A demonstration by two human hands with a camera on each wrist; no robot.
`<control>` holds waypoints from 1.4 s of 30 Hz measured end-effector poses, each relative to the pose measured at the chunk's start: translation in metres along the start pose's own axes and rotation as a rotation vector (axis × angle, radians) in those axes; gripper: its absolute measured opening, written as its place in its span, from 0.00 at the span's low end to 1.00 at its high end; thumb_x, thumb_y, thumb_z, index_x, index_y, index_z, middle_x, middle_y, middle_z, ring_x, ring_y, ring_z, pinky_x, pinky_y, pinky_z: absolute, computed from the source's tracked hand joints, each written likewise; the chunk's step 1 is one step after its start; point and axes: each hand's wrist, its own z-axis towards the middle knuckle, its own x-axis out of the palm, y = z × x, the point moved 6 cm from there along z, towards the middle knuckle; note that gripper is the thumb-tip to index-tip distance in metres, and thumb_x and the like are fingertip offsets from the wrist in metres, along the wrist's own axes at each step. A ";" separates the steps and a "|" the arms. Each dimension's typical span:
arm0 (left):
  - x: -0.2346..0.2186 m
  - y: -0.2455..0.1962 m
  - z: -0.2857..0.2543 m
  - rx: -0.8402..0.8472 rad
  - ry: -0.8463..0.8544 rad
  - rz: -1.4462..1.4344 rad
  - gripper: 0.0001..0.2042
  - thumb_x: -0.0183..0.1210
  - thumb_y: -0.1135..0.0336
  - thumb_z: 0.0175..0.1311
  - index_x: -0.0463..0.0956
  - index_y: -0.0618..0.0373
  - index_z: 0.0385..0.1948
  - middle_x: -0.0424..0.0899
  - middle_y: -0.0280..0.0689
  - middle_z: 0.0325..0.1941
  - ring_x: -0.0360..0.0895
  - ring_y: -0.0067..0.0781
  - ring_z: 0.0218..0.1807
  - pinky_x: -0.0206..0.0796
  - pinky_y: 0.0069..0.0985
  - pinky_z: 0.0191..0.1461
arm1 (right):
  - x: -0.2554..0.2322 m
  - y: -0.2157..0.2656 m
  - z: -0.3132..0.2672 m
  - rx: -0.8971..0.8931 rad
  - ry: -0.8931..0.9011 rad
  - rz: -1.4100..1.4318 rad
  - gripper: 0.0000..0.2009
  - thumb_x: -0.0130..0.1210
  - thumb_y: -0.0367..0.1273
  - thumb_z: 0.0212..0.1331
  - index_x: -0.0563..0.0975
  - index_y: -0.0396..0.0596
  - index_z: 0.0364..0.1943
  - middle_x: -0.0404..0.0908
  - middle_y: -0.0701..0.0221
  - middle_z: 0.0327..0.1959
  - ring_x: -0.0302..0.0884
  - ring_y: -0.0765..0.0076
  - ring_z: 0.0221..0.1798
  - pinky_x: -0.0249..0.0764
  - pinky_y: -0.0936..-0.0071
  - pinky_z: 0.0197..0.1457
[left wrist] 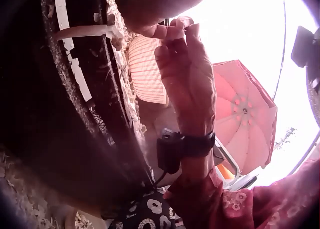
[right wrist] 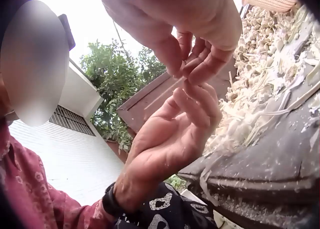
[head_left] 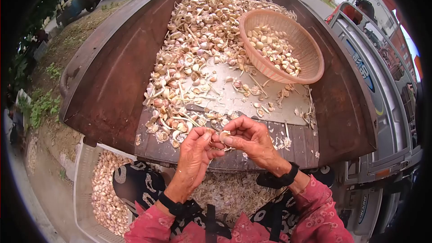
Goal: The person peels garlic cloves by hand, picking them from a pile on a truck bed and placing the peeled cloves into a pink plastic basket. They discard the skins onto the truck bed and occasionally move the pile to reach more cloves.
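Over the near edge of the cart bed, both hands meet at the fingertips in the head view. My right hand pinches a pale garlic clove between thumb and fingers. Facing it, my left hand has thumb and index finger pinched together at the clove's left side. What lies between the left fingertips is mostly hidden. In the right wrist view, the left hand is palm up under the right hand, fingertips touching. Close beyond the hands lies a pile of garlic, with loose stems and skins nearest them.
A pink plastic basket of cloves tilts against the cart's right side. Rusty metal walls enclose the bed. A white crate of garlic cloves stands low at left. Papery skins lie below the bed's edge.
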 end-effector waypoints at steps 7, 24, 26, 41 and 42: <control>-0.037 0.010 0.017 -0.206 -0.099 -0.197 0.05 0.52 0.67 0.71 0.72 0.56 0.43 0.82 0.39 0.39 0.79 0.25 0.36 0.72 0.19 0.35 | -0.053 0.029 0.075 -0.393 -0.193 -0.943 0.07 0.60 0.27 0.60 0.81 0.43 0.41 0.82 0.61 0.35 0.80 0.57 0.40 0.74 0.63 0.45; -0.012 -0.013 0.018 0.199 -0.029 0.465 0.16 0.62 0.62 0.69 0.73 0.58 0.52 0.78 0.29 0.37 0.68 0.10 0.25 0.54 0.10 0.21 | -0.034 0.004 0.039 0.006 0.038 -0.435 0.15 0.55 0.32 0.70 0.78 0.38 0.55 0.83 0.70 0.43 0.81 0.78 0.44 0.79 0.79 0.50; -0.004 -0.011 0.013 0.252 -0.026 0.575 0.15 0.61 0.60 0.71 0.74 0.58 0.51 0.75 0.26 0.33 0.68 0.11 0.30 0.59 0.14 0.30 | -0.012 0.011 0.023 -0.059 0.003 -0.646 0.11 0.56 0.28 0.67 0.81 0.40 0.50 0.84 0.68 0.37 0.81 0.75 0.39 0.77 0.74 0.41; -0.010 0.008 0.005 -0.018 0.052 0.246 0.12 0.54 0.60 0.76 0.73 0.59 0.50 0.74 0.26 0.29 0.62 0.08 0.25 0.47 0.09 0.21 | 0.002 -0.026 0.011 -0.047 -0.125 -0.139 0.08 0.57 0.27 0.67 0.81 0.39 0.45 0.82 0.72 0.32 0.79 0.80 0.30 0.76 0.83 0.33; -0.010 0.010 0.004 -0.041 0.041 0.201 0.12 0.53 0.60 0.76 0.73 0.59 0.50 0.74 0.26 0.29 0.62 0.09 0.25 0.47 0.09 0.21 | -0.002 -0.033 0.012 0.048 -0.183 0.057 0.08 0.57 0.27 0.67 0.81 0.38 0.46 0.82 0.72 0.31 0.80 0.80 0.30 0.78 0.83 0.34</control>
